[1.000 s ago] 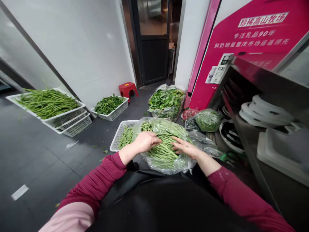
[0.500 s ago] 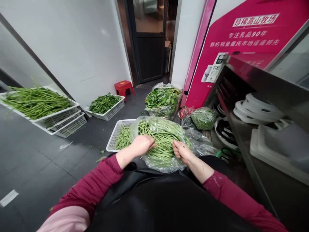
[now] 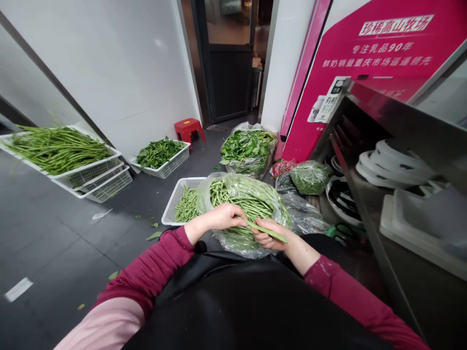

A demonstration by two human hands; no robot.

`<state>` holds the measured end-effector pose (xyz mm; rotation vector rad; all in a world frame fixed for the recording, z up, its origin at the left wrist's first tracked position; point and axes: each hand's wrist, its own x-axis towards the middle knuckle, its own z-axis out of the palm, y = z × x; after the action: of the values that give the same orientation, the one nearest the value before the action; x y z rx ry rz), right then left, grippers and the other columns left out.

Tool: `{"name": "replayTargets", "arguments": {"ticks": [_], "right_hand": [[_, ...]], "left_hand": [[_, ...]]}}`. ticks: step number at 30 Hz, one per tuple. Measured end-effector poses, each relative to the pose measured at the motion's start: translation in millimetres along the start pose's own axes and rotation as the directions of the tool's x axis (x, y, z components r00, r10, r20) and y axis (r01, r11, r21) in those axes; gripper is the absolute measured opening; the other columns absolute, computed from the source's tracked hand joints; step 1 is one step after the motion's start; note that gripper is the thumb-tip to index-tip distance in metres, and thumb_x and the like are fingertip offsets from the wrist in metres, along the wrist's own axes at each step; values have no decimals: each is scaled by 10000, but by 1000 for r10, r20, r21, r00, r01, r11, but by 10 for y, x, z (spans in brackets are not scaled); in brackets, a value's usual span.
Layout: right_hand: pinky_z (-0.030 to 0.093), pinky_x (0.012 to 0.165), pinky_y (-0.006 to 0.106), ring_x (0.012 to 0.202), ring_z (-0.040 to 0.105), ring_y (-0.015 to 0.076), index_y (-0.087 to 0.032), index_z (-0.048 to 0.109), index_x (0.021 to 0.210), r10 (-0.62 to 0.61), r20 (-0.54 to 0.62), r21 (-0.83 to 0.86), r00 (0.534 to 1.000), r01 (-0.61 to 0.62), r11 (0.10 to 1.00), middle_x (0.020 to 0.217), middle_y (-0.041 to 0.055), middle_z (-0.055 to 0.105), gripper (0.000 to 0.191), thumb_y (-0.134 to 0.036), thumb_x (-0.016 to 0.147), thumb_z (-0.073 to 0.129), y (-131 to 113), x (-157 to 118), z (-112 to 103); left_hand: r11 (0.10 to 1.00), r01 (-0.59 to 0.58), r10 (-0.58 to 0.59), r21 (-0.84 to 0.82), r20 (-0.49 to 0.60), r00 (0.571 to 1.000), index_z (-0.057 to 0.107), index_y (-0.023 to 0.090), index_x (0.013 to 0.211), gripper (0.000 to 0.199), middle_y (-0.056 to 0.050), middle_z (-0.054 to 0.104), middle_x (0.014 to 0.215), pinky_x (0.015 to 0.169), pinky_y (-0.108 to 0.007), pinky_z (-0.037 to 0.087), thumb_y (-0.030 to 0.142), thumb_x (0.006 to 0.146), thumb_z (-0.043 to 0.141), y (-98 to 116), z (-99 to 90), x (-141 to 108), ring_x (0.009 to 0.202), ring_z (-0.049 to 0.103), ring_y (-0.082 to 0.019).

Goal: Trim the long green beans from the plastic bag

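A clear plastic bag (image 3: 237,243) full of long green beans (image 3: 251,204) lies open in front of me. Over it, my right hand (image 3: 270,234) is closed on a green bean (image 3: 272,232), whose one end sticks out to the right past the fingers. My left hand (image 3: 228,216) is closed at the bean's other end, its fingertips pinched and close to my right hand. To the left of the bag, partly behind it, a white basket (image 3: 174,200) holds short bean pieces (image 3: 187,204).
Stacked white baskets (image 3: 87,175) with long green stems are at the left. Behind stand a basket of leaves (image 3: 171,167), a red stool (image 3: 189,130) and a bag of leafy greens (image 3: 248,146). A metal shelf (image 3: 368,214) borders the right side.
My hands have come closer together. A bean now shows clearly across my right hand, and my left hand has shifted right to its end. The view has shifted slightly.
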<state>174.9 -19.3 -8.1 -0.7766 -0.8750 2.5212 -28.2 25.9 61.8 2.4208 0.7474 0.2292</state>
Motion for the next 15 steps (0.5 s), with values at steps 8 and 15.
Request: {"name": "replayTargets", "arguments": {"ticks": [8,15], "right_hand": [[170,334,171,340,299,34,-149,462,636,-277,-285,-292,918,192,937,434,-68,376,344,-476,721,527,76,19,133],[164,311,168,304,251,37,-185,387,597,-351,-667,-170,657,324,931,391,-96,293,360,-499,712,519,135,216,-135]], "left_hand": [[757,378,-217,-533,339,915,566,103,813,426,52,401,473,415,-180,318,498,777,409,-250,11,-57,385,339,-49],[893,307,-267,-330,159,950,559,117,725,310,46,455,538,394,-157,269,423,725,514,-79,214,-101,379,349,-26]]}}
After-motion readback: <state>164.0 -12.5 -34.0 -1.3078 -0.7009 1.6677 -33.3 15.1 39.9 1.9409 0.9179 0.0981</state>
